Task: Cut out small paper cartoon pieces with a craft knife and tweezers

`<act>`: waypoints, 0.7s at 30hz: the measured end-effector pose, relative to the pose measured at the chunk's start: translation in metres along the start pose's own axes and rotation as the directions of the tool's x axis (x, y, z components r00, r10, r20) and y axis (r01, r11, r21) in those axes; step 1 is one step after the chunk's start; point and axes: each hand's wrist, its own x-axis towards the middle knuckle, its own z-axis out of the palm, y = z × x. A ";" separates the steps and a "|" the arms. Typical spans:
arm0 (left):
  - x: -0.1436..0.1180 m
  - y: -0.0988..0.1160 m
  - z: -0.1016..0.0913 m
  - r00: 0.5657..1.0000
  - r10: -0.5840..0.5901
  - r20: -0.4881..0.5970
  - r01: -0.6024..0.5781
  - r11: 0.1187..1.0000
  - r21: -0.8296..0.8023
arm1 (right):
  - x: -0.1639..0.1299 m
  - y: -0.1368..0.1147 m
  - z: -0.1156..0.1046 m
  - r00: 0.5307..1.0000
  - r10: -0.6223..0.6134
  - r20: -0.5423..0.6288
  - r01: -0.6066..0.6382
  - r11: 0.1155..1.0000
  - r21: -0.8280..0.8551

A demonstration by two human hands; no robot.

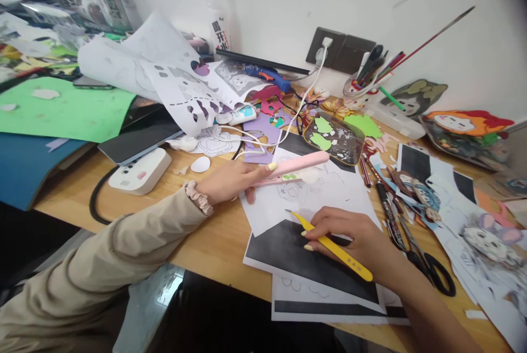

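Bottle (217,10) top cut off

Materials on the craft desk.
Matt printed paper (313,199) is lying on smooth pale wood desk (214,243); glossy pink plastic tool (300,165) and yellow tweezers (337,251) are showing sheen.

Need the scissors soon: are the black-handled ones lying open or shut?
Cannot tell: the black scissors lie flat right of the right hand, blades hidden among pens.

bare wooden desk (214,243) strip between hands, scissors (428,265) crowding right, cables (255,141) behind
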 end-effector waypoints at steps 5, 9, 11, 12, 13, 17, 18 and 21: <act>-0.001 0.001 0.000 1.000 -0.002 0.003 0.002 1.000 -0.015 | 0.000 0.002 -0.005 0.986 0.167 0.000 -0.165 0.979 0.120; -0.001 0.002 -0.001 1.000 0.007 0.002 -0.007 1.000 -0.020 | -0.002 0.004 -0.008 0.957 0.287 0.029 -0.287 0.936 0.204; -0.001 0.001 0.000 1.000 0.009 0.003 -0.008 1.000 -0.021 | -0.003 0.005 -0.008 0.937 0.345 0.046 -0.345 0.901 0.263; -0.001 0.001 0.000 1.000 0.012 0.006 -0.011 1.000 -0.021 | -0.003 0.004 -0.008 0.930 0.365 0.052 -0.364 0.886 0.286; -0.001 0.001 0.000 1.000 0.013 0.007 -0.013 1.000 -0.016 | -0.002 0.004 -0.009 0.925 0.377 0.053 -0.374 0.876 0.305; 0.000 0.000 0.000 1.000 0.011 -0.005 -0.011 1.000 0.009 | 0.001 -0.001 -0.008 0.928 0.371 0.012 -0.349 0.862 0.367; 0.000 0.000 0.001 1.000 0.012 -0.006 -0.012 1.000 0.008 | 0.002 -0.002 -0.007 0.929 0.370 -0.009 -0.340 0.863 0.372; 0.000 0.000 0.001 1.000 0.018 -0.004 -0.018 1.000 0.001 | 0.004 -0.003 -0.004 0.925 0.372 -0.074 -0.324 0.876 0.358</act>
